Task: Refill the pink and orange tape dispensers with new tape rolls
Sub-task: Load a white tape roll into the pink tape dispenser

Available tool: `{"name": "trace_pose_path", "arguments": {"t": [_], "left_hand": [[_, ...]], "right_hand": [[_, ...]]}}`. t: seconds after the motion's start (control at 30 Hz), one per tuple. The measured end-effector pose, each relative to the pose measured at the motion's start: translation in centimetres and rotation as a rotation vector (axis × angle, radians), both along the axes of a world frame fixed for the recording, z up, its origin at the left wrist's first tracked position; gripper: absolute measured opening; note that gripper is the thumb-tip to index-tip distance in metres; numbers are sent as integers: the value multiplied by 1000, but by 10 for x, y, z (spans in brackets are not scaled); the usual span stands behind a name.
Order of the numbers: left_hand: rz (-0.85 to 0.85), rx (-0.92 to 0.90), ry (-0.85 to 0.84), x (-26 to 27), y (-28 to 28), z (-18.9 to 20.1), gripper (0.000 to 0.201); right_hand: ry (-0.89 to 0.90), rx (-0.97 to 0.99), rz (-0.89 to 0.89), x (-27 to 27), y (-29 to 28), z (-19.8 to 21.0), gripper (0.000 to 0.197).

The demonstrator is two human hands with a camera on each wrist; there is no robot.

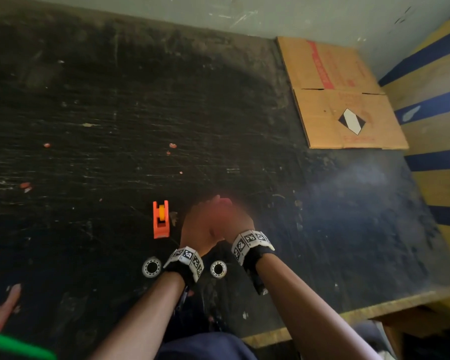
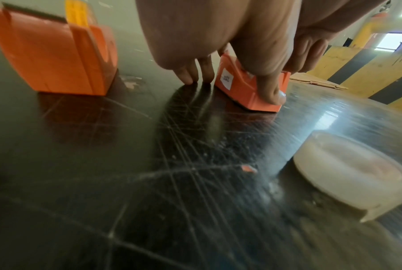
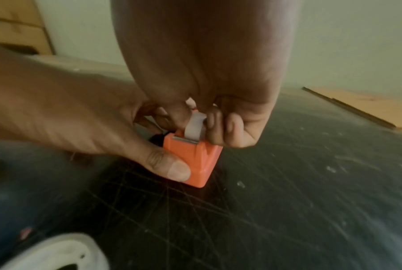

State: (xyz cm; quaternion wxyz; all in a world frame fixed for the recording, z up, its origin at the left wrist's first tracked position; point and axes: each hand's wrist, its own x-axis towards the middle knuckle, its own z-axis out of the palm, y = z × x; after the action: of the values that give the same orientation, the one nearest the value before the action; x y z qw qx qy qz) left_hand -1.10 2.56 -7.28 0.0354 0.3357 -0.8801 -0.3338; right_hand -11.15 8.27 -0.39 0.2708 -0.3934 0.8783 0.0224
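Note:
A salmon-pink tape dispenser (image 3: 195, 160) stands on the black table, hidden under both hands in the head view. My left hand (image 1: 195, 224) grips its body, thumb (image 3: 172, 164) on one side and fingers (image 2: 190, 73) down the other. Just above it, my right hand (image 1: 234, 216) pinches the clear tape end (image 3: 194, 126) over the metal cutter at the dispenser's front. The orange dispenser (image 1: 161, 219), with a yellow core in its slot, stands free just left of my hands. Two clear tape rolls (image 1: 152, 266) (image 1: 218, 268) lie flat by my left wrist.
A flattened cardboard box (image 1: 340, 94) lies at the table's far right corner. The black tabletop (image 1: 115, 113) is scratched and paint-flecked. Its front edge (image 1: 374, 307) runs near my right forearm. A yellow and blue striped surface (image 1: 437, 105) lies to the right.

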Motion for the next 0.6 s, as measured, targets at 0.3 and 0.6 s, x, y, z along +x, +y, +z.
{"name": "trace_pose_path", "arguments": {"t": [0.3, 0.6], "left_hand": [[-38, 171, 48, 8, -7, 12, 123], [-11, 339, 197, 22, -27, 57, 53]], "right_hand": [[-199, -187, -165, 2, 20, 1, 21], [-381, -638, -347, 4, 39, 21, 10]]}}
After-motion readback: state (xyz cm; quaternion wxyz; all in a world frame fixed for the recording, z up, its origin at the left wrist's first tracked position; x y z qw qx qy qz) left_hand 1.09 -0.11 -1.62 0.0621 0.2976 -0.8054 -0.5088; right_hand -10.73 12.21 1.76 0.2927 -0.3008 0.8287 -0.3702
